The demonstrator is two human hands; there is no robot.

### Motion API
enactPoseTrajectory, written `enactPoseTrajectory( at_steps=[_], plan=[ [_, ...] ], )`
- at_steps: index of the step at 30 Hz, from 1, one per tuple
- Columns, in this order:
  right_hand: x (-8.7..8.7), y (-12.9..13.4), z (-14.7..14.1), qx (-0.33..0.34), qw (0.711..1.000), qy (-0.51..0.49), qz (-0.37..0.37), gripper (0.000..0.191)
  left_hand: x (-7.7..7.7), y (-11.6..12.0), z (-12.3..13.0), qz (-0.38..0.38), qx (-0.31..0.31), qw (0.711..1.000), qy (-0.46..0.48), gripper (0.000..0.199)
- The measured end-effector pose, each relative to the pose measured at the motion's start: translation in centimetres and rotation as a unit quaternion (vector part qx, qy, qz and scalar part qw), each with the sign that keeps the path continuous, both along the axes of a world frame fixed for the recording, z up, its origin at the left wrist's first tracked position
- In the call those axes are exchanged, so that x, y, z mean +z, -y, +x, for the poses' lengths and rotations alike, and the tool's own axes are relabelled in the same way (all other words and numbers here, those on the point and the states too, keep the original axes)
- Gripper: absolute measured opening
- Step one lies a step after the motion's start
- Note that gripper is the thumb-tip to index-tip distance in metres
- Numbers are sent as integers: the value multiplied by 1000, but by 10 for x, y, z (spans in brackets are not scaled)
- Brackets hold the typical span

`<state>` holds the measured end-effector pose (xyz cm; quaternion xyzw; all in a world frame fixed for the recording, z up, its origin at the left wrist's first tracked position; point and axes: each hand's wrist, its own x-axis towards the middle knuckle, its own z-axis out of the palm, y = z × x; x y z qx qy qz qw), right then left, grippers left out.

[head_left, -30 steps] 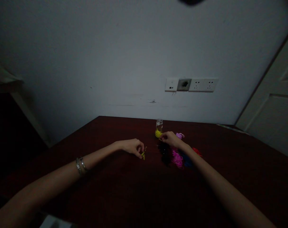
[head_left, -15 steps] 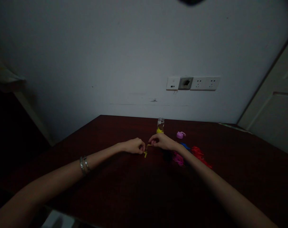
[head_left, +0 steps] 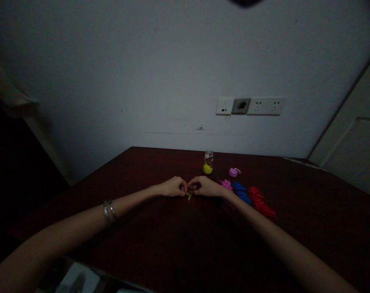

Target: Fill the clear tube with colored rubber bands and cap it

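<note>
Both hands meet over the table (head_left: 160, 244), the left hand (head_left: 174, 187) and the right hand (head_left: 206, 186) pinching, as far as I can judge from my remote post, a small looped yellow piece (head_left: 189, 197) between their fingertips; the dim light and the fingers hide exactly where each one grasps it. The piece lies in the narrow gap between the hands, its free end on the wearer's side, its long axis running roughly toward the body, across the line joining the hands; I cannot call either hand nearer, since both reach it. Beyond the right hand, and nearer to it than to the left, I see the glass jar (head_left: 208, 158), upright and without a cap, yellow material (head_left: 207, 168) gathered at its bottom. To the jar's right sits a purple lid (head_left: 233, 172) with a loop. Nearer the wearer, partly behind the right forearm, lie the pink bundle (head_left: 226, 185), the blue bundle (head_left: 241, 191) and the red bundle (head_left: 260, 201). I count one jar, one lid, three coloured bundles and two bracelets (head_left: 106, 211) on the left wrist; the yellow loops are too small to number.
</note>
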<state>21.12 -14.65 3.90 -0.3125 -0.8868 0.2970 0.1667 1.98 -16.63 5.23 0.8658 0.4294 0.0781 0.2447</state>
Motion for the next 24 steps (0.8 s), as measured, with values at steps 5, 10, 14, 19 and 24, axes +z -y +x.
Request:
enactPoseTrajectory(
  at_steps=[5,10,14,19,24],
  plan=[
    [2,1,-2,0,1000,20,16,38,1,1,-2,8,-25,1000,-9,18],
    [2,-1,0,-12,995,54,83,35,-1,1,2,27,23,999,-29,16],
    [3,-4,5,-14,996,58,64,37,-6,1,9,34,62,997,-20,15],
    [5,-7,12,-7,1000,30,-5,37,-13,2,18,28,93,995,15,17],
    [8,-9,16,26,997,-13,-76,36,-14,0,20,-1,93,994,65,19]
  ],
)
